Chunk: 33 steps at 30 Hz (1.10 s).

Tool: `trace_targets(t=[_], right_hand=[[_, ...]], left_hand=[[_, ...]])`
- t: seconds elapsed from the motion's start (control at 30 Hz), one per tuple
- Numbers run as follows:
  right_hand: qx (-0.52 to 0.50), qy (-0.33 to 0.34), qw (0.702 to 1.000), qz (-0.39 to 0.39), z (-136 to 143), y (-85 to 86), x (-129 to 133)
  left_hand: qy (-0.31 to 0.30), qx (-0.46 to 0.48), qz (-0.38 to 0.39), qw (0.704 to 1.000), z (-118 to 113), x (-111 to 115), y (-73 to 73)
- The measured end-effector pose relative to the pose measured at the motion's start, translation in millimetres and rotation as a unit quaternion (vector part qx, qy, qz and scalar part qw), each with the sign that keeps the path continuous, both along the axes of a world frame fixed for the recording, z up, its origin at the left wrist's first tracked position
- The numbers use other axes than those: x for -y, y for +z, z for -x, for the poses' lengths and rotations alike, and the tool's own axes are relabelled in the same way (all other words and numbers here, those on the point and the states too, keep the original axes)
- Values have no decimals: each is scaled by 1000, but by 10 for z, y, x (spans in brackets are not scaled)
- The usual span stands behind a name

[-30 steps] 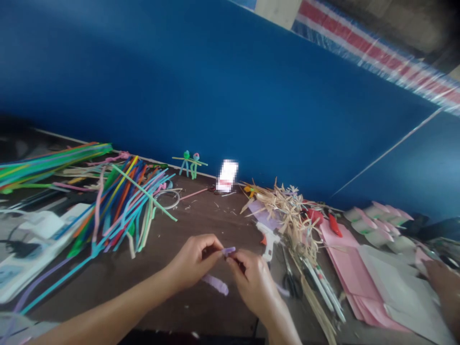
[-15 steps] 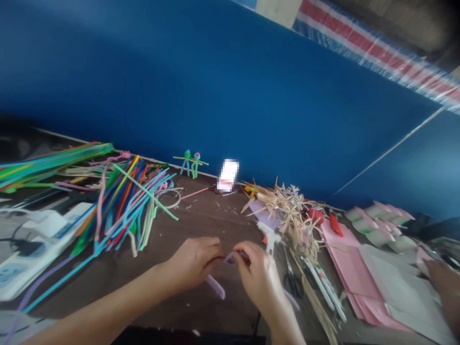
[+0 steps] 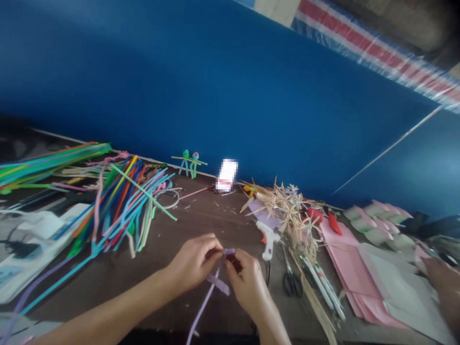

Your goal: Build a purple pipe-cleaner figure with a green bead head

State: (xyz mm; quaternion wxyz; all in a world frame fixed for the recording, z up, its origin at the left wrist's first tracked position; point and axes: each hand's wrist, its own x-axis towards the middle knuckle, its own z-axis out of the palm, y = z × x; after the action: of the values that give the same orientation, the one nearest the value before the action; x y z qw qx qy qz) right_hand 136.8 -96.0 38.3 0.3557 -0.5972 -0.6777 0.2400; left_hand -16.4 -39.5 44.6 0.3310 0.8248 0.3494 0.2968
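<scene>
Between my two hands, low in the middle of the view, is a purple pipe cleaner point(image 3: 204, 306), its long tail hanging down toward the table's front edge. My left hand point(image 3: 196, 261) is closed, thumb and finger pinching it from the left. My right hand point(image 3: 246, 273) pinches it from the right, fingers curled. A small purple bend shows above the fingertips, and a thicker purple piece lies across the tail just below them. How these pieces join is hidden by the fingers. To the right of my right hand lie a white hot glue gun point(image 3: 268, 239) and black-handled scissors point(image 3: 292, 282).
Many coloured pipe cleaners point(image 3: 122, 201) and a white power strip point(image 3: 46, 249) lie at left. Two small pipe-cleaner figures point(image 3: 189, 164) stand by the blue wall. Straw-coloured strips point(image 3: 287, 206) and pink sheets point(image 3: 352, 273) lie at right. Another person's hand point(image 3: 440, 275) is at the right edge.
The purple tail has swung from behind my right wrist to hang down between my hands. The thicker purple piece now crosses it. My right hand has turned and shifted slightly.
</scene>
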Motion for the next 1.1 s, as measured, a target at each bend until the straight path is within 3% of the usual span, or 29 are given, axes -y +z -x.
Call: trace_targets(t=[0.1,0.2,0.33,0.47,0.57,0.7,0.8,0.93,1.0,1.1], right_hand=[[-78,-21,997,17,12,-60,-24],[-90,-35,995,0,8,-76,-45],[-132,-40,990,36,35,-106,-55],[-263,-50,954,135,85,-238,-96],[-346,-43,919,186,94,-347,-134],[-308,-46,936,165,57,-414,-157],[-292,-53,939,174,20,-417,-174],[-304,-37,934,184,-12,-436,-213],[-305,-30,932,192,-19,-471,-230],[-293,-42,932,210,-23,-526,-246]], left_hand=[[-7,-1,-2,1000,-11,17,-24],[-4,8,-3,1000,-22,23,-56],[9,-27,-63,998,-17,26,-93],[-10,-104,-166,981,-9,18,-127],[-3,-134,-168,977,-18,-5,-170],[0,-104,-62,993,-33,-81,-225],[-51,-54,98,992,-33,-177,-229],[-108,15,387,916,-34,-303,-191],[-102,22,440,892,-43,-342,-187],[-79,21,422,903,-65,-360,-237]])
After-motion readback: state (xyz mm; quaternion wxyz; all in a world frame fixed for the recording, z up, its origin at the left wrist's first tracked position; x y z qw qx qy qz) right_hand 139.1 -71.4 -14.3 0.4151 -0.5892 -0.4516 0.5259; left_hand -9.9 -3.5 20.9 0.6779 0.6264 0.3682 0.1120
